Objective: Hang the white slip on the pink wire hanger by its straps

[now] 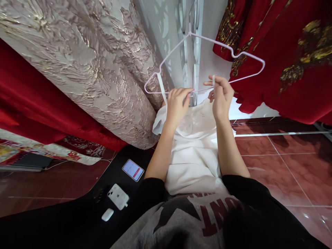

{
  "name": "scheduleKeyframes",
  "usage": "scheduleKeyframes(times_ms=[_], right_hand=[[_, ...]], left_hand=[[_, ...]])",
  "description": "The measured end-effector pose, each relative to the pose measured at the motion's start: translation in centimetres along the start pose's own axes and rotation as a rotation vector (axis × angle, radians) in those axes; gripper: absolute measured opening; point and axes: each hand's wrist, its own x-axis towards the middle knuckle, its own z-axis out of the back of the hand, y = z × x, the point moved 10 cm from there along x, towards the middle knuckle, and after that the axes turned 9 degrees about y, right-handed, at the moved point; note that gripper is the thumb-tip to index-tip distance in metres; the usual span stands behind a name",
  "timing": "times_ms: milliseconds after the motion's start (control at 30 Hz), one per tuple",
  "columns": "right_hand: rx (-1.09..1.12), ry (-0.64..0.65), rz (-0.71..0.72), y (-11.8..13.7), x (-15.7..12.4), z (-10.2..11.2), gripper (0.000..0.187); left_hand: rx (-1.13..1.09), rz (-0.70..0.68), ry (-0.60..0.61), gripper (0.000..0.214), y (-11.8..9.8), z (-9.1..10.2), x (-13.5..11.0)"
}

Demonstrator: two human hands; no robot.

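Note:
A pale pink wire hanger point(234, 53) hangs in front of me from a metal rail. A white garment point(193, 145) droops below it, one white strap point(162, 88) looped over the hanger's left end. My left hand point(177, 105) is closed on the garment's top edge just under the hanger's bottom bar. My right hand point(220, 93) pinches the other white strap at the bottom bar, fingers curled round it.
A gold brocade dress point(85, 65) hangs at left over red fabric point(31, 110). Red embroidered garments point(287, 58) hang at right. A phone point(132, 170), a white power bank point(118, 196) and an earbud case point(107, 214) lie on a black surface point(64, 221). Red floor tiles point(280, 162) lie beyond.

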Motion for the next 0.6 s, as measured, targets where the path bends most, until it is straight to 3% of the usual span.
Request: scheduleKeyframes(times_ms=[133,200,300,367,467,600], right_hand=[[-0.048,-0.47,0.097,1.9,-0.4,8.0,0.032],[-0.103,-0.54,0.158,2.2,0.3,10.7,0.033],[-0.139,-0.465,0.184,1.3,2.6,12.7,0.022],[-0.149,-0.377,0.168,0.5,4.1,12.7,0.014],[-0.225,-0.142,0.111,0.8,6.2,10.3,0.013],[-0.432,0.149,0.139,4.3,7.2,6.1,0.008]], left_hand=[[0.01,0.011,-0.036,0.022,0.1,-0.1,-0.1],[0.011,0.016,-0.044,0.021,0.1,0.1,-0.2],[0.019,0.028,-0.055,0.02,0.3,0.2,-0.3],[0.017,0.029,-0.067,0.019,0.4,0.3,-0.3],[0.012,0.032,-0.066,0.02,0.8,0.3,-0.2],[-0.01,0.043,-0.057,0.021,1.1,0.1,0.1]])
